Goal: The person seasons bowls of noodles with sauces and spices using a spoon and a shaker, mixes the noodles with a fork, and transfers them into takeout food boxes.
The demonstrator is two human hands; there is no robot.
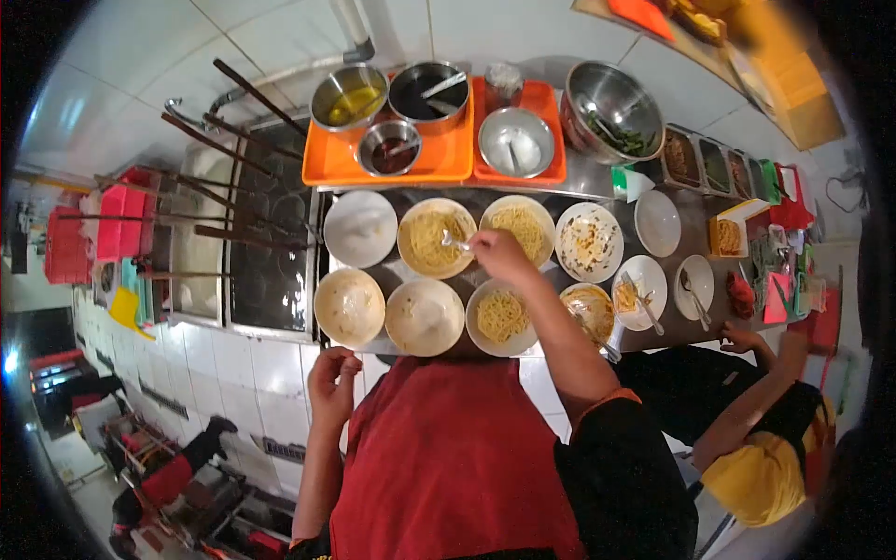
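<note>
My right hand [497, 254] grips a short shiny metal utensil [454, 242] over a bowl of noodles [432, 250] in the back row. I cannot make out whether it is a spoon or a fork. To the right of that bowl stands another noodle bowl [516, 222], partly behind the hand. A third bowl of noodles [502, 318] is in the front row, beneath my right forearm. My left hand [332, 381] hangs in front of the counter edge with curled fingers and nothing visible in them, just below a white bowl [349, 308] with a little liquid.
Orange trays [317, 168] hold metal pots behind the bowls. A large steel bowl [611, 112] has greens inside. Long-handled tools lie over a water-filled cooker [271, 261] at left. At right, a co-worker's hand [742, 338] is near a plate with a spoon [693, 294].
</note>
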